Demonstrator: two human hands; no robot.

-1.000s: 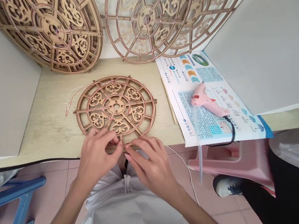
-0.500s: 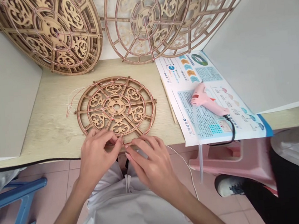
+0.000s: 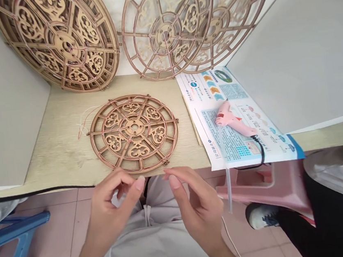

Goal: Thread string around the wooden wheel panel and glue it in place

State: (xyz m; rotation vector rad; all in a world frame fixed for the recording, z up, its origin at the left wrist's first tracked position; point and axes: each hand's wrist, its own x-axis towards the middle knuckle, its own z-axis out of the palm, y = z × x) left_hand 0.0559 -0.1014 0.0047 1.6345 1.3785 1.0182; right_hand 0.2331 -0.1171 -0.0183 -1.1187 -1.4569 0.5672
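As our hands hover: left hand point(image 3: 113, 215) and right hand point(image 3: 197, 206) well apart, curled open, holding nothing we can see, just below the desk's near edge.
Wheel: a copper-wired wooden wheel point(image 3: 135, 133) lies flat on the pale desk point(image 3: 54, 162), its 6 o'clock rim just beside that edge.
Open room: bare desk at 9 o'clock, beyond loose wire ends point(image 3: 82, 128).
Edges: a thin wooden stick point(image 3: 191, 120) at 3 o'clock, then a printed leaflet point(image 3: 205, 100) under a pink glue gun point(image 3: 234, 119); more wired wheels point(image 3: 56, 42) lean at 12 o'clock.

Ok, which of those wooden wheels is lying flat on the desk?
The wire-wrapped wooden wheel in front lies flat on the desk; the other three wheels lean upright behind it.
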